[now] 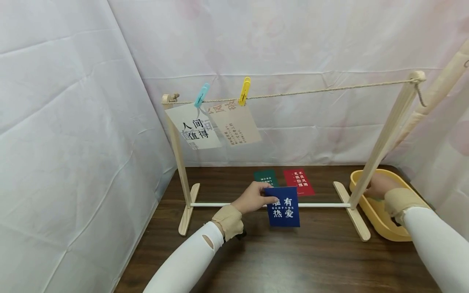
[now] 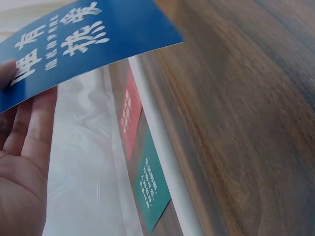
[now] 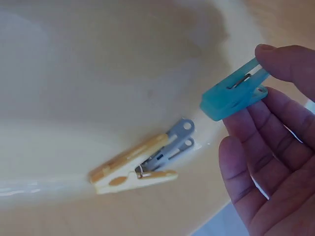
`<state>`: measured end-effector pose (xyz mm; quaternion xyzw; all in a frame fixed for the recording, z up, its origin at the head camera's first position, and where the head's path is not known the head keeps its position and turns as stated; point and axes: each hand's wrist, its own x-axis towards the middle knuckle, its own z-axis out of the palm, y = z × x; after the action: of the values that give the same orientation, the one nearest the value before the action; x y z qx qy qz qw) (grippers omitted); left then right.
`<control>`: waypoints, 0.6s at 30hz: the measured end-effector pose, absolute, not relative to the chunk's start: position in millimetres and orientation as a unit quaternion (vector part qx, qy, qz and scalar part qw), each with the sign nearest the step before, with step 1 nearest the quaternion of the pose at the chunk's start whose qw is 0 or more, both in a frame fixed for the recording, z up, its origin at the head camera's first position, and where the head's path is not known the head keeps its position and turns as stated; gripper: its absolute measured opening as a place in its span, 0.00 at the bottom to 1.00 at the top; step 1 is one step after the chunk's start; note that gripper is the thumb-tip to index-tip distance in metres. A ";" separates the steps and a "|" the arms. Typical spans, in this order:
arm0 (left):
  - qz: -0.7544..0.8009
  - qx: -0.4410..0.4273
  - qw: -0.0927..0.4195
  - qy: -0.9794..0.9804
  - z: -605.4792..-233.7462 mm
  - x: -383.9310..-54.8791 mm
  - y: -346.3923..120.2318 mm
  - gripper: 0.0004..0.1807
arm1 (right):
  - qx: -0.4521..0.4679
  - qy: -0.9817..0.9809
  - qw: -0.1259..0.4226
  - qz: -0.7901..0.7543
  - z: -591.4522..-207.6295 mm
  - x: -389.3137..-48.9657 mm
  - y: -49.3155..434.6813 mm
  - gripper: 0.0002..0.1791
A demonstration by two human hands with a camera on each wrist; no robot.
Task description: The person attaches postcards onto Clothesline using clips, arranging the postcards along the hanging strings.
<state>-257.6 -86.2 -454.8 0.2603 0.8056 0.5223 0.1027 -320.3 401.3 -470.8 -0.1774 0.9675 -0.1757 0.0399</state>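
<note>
My left hand (image 1: 253,198) pinches a dark blue card (image 1: 284,219) with white characters by its upper left edge, thumb in front. In the left wrist view the same blue card (image 2: 133,24) is held above the table. My right hand (image 1: 382,185) reaches into a yellow plastic basin (image 1: 381,226) on the right. The right wrist view shows it pinching a teal clothespin (image 3: 229,96) between thumb and fingers. Below that clothespin, a yellow clothespin (image 3: 115,169) and a grey clothespin (image 3: 183,129) lie together in the basin.
A rope (image 1: 322,90) spans a wooden stand (image 1: 381,142). A light blue clothespin (image 1: 202,95) and a yellow one hold a white card (image 1: 199,136) and a beige card (image 1: 239,126) on it. Green (image 1: 265,176) and red (image 1: 300,185) cards lie behind the white bar (image 1: 315,205).
</note>
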 end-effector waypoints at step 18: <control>0.578 0.236 0.050 0.779 -437.5 -255.9 -93.9 0.09 | -0.136 0.971 -0.002 -0.199 -443.1 -302.2 401.9 0.19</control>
<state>-255.9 -93.9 -437.5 0.2360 0.7794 0.5782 0.0504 -302.2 401.9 -443.1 -0.1364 0.9706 -0.1985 -0.0023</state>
